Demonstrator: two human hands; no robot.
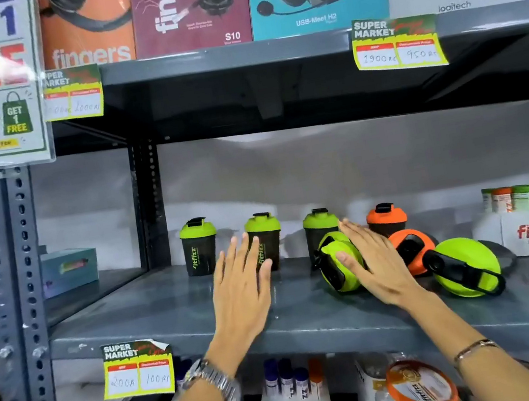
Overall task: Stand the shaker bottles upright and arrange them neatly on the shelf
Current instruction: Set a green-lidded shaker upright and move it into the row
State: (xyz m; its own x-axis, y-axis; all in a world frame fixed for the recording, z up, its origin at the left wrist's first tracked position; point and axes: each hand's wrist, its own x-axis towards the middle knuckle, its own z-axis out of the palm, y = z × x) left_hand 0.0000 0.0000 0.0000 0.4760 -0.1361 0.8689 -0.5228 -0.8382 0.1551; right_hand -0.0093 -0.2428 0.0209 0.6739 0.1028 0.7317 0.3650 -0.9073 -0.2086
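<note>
**Both hands reaching over the shelf toward toppled shaker bottles.**

Four bottles stand upright along the back of the grey shelf (178,321): the leftmost green-lidded bottle (199,247), two more green ones toward 3 o'clock of it, and an orange-lidded bottle (386,218). Three lie on their sides, lids facing the aisle: a green fallen bottle (334,263), an orange fallen bottle (411,248) and a second green one (464,267) at 4 o'clock. The right hand (374,259), fingers extended and spread, lies against the nearest fallen bottle, seemingly placed to tip it up; nothing is gripped. The left hand (244,290), also flat and empty, hovers before the second upright bottle, perhaps to steady the row.
</note>
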